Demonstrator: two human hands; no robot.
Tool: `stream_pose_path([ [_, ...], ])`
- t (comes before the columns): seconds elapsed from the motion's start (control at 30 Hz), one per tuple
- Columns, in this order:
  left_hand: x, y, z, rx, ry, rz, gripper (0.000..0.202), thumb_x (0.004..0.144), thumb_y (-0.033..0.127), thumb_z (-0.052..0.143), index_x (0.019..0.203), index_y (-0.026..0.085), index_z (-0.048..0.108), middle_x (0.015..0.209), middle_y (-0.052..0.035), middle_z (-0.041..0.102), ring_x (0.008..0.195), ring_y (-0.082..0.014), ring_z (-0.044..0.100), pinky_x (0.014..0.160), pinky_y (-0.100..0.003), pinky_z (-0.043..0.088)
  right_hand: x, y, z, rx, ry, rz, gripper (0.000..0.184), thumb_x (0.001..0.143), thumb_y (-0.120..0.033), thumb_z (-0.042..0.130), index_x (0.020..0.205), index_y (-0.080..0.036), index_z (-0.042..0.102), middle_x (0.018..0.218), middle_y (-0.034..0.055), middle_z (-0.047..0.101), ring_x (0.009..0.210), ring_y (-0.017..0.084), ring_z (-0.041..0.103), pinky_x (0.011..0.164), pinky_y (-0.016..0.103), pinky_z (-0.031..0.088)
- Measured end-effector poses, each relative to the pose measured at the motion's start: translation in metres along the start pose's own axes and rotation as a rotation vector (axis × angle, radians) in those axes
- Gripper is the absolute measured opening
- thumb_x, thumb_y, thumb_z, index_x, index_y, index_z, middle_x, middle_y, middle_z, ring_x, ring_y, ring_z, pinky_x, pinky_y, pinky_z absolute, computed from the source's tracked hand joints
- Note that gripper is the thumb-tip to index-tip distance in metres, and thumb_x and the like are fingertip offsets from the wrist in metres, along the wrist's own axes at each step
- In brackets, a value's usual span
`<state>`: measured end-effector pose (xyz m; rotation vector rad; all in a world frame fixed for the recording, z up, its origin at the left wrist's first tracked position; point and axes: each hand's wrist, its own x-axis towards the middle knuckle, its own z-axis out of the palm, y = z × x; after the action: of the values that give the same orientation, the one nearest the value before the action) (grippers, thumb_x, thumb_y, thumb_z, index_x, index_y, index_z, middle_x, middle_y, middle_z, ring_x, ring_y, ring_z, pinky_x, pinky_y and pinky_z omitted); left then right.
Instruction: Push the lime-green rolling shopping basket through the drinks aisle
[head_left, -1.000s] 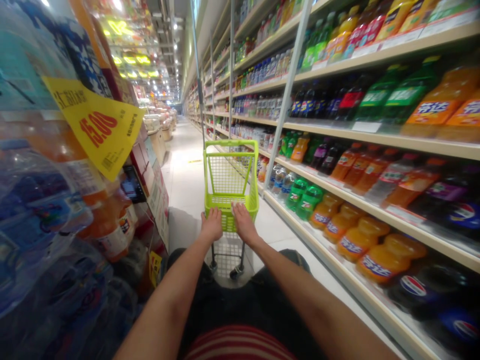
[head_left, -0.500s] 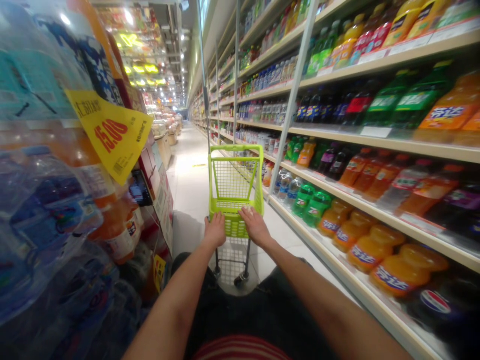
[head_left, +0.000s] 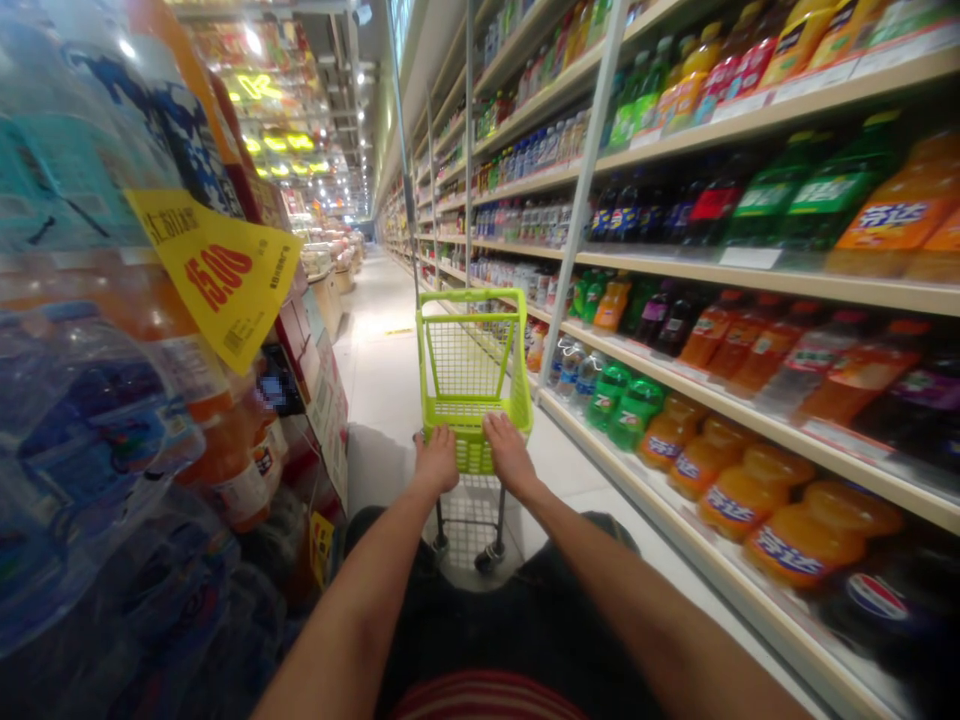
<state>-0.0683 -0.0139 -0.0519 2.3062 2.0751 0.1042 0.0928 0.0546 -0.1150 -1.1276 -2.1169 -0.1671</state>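
A lime-green shopping cart (head_left: pixel 474 405) with a wire basket stands right in front of me, upright on wheels. My left hand (head_left: pixel 437 460) lies over the left part of its near edge, fingers curled over the top. On the right part of the same edge rests my right hand (head_left: pixel 510 455), its fingers bent over it too. Both hands are closed on the cart's near bar, which they partly hide. A gap of green plastic shows between them.
Shelves (head_left: pixel 675 260) of drink bottles line the right side. Stacked bottle packs (head_left: pixel 97 400) stand close on the left, with a yellow price sign (head_left: pixel 217 280) sticking out. A pale tiled aisle (head_left: pixel 375 330) runs ahead between them.
Both hands and the near end of the cart have shifted slightly to the right. The shelves and bottle stacks look almost the same.
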Motion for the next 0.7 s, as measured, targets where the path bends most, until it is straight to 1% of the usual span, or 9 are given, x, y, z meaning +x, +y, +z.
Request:
stream_pose_path([
  [0.1,0.000,-0.003,-0.004,0.009,-0.008,0.006,0.069,0.072,0.012,0.039,0.139,0.013,0.022,0.149,-0.0126,0.017,0.137,-0.0257,0.015,0.106,-0.060,0.008,0.002,-0.004,0.002,0.040,-0.043,-0.055,0.051,0.078,0.000,0.032,0.125,-0.011,0.050,0.134,0.0146,0.045,0.133,0.027,0.027,0.105,0.050,0.030],
  [0.17,-0.001,-0.005,-0.006,0.017,-0.015,0.004,0.068,0.074,0.013,0.038,0.139,0.014,0.022,0.149,-0.0119,0.017,0.137,-0.0246,0.015,0.106,-0.059,0.009,0.000,0.002,-0.003,0.029,-0.049,-0.015,0.049,0.081,-0.003,0.033,0.125,-0.013,0.049,0.136,0.0140,0.044,0.133,0.027,0.025,0.104,0.051,0.030],
  [0.27,-0.001,-0.005,-0.007,0.028,-0.016,-0.004,0.068,0.075,0.013,0.037,0.140,0.014,0.020,0.150,-0.0117,0.016,0.137,-0.0241,0.015,0.107,-0.058,0.008,-0.006,0.014,-0.015,-0.008,-0.037,0.089,0.048,0.084,-0.005,0.032,0.129,-0.015,0.044,0.140,0.0139,0.038,0.136,0.025,0.019,0.103,0.053,0.030],
  [0.37,0.000,-0.004,-0.007,0.036,-0.017,-0.022,0.069,0.075,0.010,0.036,0.141,0.013,0.017,0.150,-0.0126,0.015,0.137,-0.0249,0.013,0.107,-0.057,0.009,-0.007,0.017,-0.020,-0.034,-0.076,0.120,0.047,0.085,-0.006,0.031,0.130,-0.011,0.043,0.140,0.0158,0.036,0.136,0.023,0.017,0.105,0.049,0.029],
  [0.43,0.002,-0.005,-0.006,0.044,-0.025,-0.019,0.070,0.075,0.011,0.035,0.142,0.013,0.015,0.150,-0.0126,0.014,0.137,-0.0256,0.012,0.107,-0.057,0.009,-0.004,0.016,-0.019,-0.053,-0.103,0.122,0.046,0.085,-0.005,0.031,0.130,-0.009,0.043,0.141,0.0166,0.035,0.136,0.024,0.016,0.105,0.047,0.029],
  [0.5,0.005,-0.007,-0.006,0.056,-0.035,-0.004,0.070,0.075,0.011,0.035,0.142,0.014,0.015,0.150,-0.0114,0.013,0.138,-0.0257,0.011,0.107,-0.058,0.009,0.000,0.017,-0.017,-0.059,-0.114,0.106,0.047,0.085,-0.005,0.031,0.131,-0.010,0.042,0.141,0.0155,0.034,0.136,0.024,0.016,0.104,0.047,0.030],
  [0.6,0.013,-0.013,-0.007,0.076,-0.046,0.007,0.072,0.073,0.010,0.036,0.141,0.014,0.016,0.151,-0.0096,0.012,0.138,-0.0248,0.011,0.107,-0.058,0.008,0.007,0.024,-0.014,-0.045,-0.108,0.079,0.048,0.085,-0.006,0.032,0.131,-0.015,0.041,0.141,0.0128,0.037,0.136,0.024,0.019,0.104,0.049,0.030],
  [0.7,0.025,-0.016,-0.007,0.084,-0.041,0.023,0.073,0.072,0.009,0.037,0.141,0.014,0.017,0.151,-0.0088,0.012,0.138,-0.0232,0.011,0.107,-0.057,0.007,0.014,0.035,-0.008,-0.029,-0.090,0.100,0.047,0.086,-0.008,0.030,0.132,-0.014,0.041,0.140,0.0133,0.038,0.135,0.023,0.020,0.105,0.048,0.029],
])
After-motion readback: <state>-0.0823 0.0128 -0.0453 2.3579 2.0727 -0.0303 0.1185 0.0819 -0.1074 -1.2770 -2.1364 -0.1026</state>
